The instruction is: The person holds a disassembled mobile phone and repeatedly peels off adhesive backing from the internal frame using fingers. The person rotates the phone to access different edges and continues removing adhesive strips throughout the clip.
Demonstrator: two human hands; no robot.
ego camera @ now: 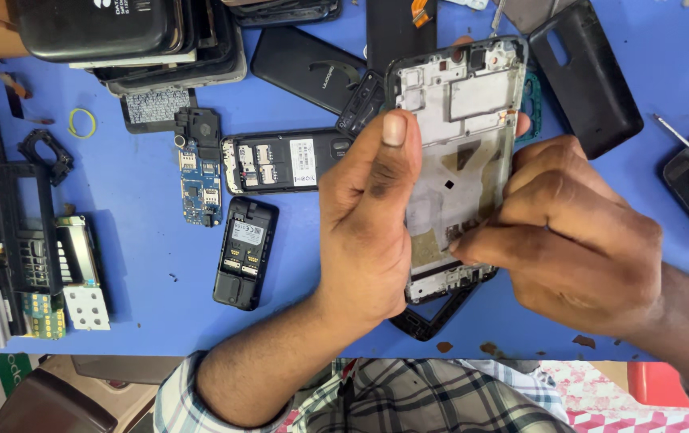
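I hold an opened smartphone frame (457, 152) upright over the blue table (144, 240), its bare silver inner side facing me. My left hand (368, 216) grips its left edge, thumb pressed on the upper left of the frame. My right hand (577, 232) closes on the right edge, its fingertips pinching at the lower middle of the frame. A black bezel piece (429, 321) pokes out below the frame.
Spread on the table: a small black phone body (245, 252), another opened phone (284, 162), a blue circuit board (201, 186), black back covers (589, 72), a stack of phones (144, 40), a keypad assembly (40, 256), a screwdriver (685, 144).
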